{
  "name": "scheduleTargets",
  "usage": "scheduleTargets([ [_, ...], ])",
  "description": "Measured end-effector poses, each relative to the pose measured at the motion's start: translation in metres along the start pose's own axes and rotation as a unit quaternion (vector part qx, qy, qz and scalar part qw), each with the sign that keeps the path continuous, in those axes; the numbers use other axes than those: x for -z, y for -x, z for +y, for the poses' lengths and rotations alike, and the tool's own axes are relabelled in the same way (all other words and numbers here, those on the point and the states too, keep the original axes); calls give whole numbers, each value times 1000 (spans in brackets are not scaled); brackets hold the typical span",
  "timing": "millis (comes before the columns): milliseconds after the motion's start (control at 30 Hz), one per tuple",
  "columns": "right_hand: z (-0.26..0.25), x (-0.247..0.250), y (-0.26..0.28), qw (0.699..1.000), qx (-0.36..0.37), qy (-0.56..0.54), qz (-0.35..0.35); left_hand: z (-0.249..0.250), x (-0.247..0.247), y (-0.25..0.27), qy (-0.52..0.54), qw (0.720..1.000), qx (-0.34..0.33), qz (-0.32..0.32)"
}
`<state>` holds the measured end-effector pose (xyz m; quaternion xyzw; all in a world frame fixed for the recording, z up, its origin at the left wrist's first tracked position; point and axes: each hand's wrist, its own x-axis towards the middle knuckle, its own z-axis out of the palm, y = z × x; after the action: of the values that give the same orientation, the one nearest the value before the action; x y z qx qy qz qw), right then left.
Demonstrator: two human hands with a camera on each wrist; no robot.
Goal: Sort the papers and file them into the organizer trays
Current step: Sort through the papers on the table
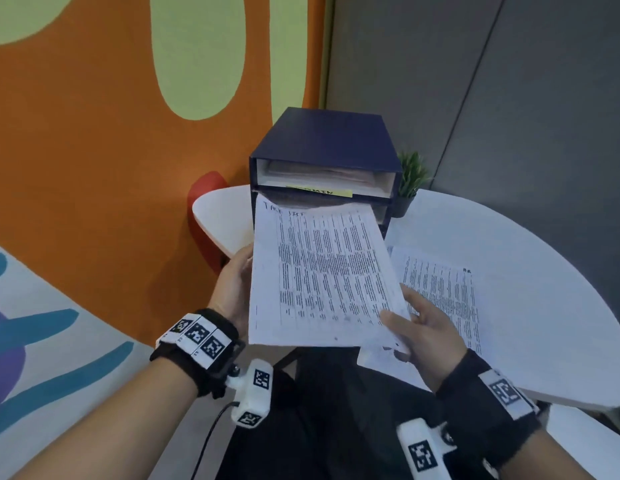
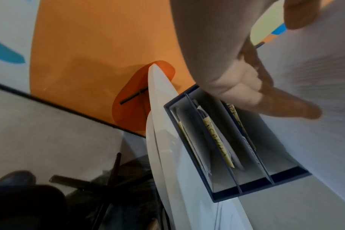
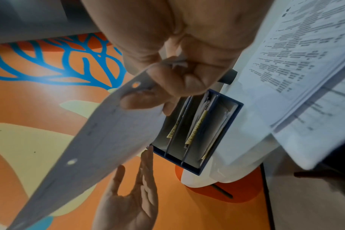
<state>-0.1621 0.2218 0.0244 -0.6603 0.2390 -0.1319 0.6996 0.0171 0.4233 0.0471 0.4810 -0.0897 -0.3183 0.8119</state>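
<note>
A dark blue organizer (image 1: 322,140) with stacked trays stands at the back of a white round table (image 1: 526,254). Each tray front carries a yellow label (image 1: 322,192). I hold one printed sheet (image 1: 322,271) tilted up, its far edge at the mouth of the second tray. My right hand (image 1: 423,334) pinches the sheet's near right corner, thumb on top (image 3: 177,77). My left hand (image 1: 234,289) lies flat with straight fingers along the sheet's left edge (image 2: 246,87). Papers lie in the top tray. A stack of printed papers (image 1: 440,289) rests on the table to the right.
A small potted plant (image 1: 410,174) stands just right of the organizer. An orange and green wall (image 1: 94,133) is close on the left, a grey wall behind. A dark object (image 1: 319,410) lies below the near table edge.
</note>
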Motion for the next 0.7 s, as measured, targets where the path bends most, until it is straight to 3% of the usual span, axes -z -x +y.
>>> scheduleTargets([
  [133, -13, -7, -15, 998, -12, -66, 23, 0, 6, -6, 99, 994, 42, 4],
  [300, -27, -18, -51, 985, -45, -142, 86, -1, 9, -12, 114, 991, 70, -13],
  [467, -47, -46, -100, 980, -65, -170, 83, -2, 7, -13, 120, 987, 101, -21],
  [700, -65, -86, -134, 917, -5, -386, 102, -3, 10, -17, 160, 983, 87, -31],
])
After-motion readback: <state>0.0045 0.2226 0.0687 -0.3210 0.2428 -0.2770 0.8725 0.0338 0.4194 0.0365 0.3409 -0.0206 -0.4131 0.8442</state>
